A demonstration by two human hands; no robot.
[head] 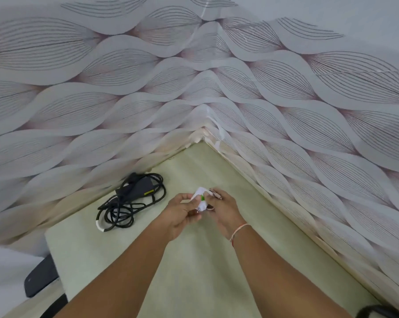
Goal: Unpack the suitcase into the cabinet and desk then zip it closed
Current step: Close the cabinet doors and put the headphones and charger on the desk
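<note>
Both your hands are out over the desk (216, 260), a pale yellow-green top with a smooth matte surface, wedged into the corner of two walls.

Your left hand (182, 214) has its fingers curled in and its thumb pressed against a small white charger plug (200, 198). The plug is a hard plastic block with rounded edges and a small green mark on one face. It is held above the desk, between the two hands, not resting on the surface.

Your right hand (223, 207) is curled too, and pinches the other side of the same plug. A thin pale cord (213, 193) runs over its fingers; where the cord ends cannot be told. A thin pinkish thread band (238, 230) circles the right wrist.

Left of the hands, well apart from them, a black power adapter (137, 188) lies flat on the desk near the wall. It is a rectangular brick with a yellow label at one end, with its black cable (122, 210) in loose irregular loops around and below it. A short white wrap binds the loops at the lower left.

The walls carry wallpaper (193, 88) of grey leaf shapes with fine dark ribbing, slightly glossy, peeling at the corner seam.

A black chair part (41, 281) shows at the lower left, beside the desk edge.
</note>
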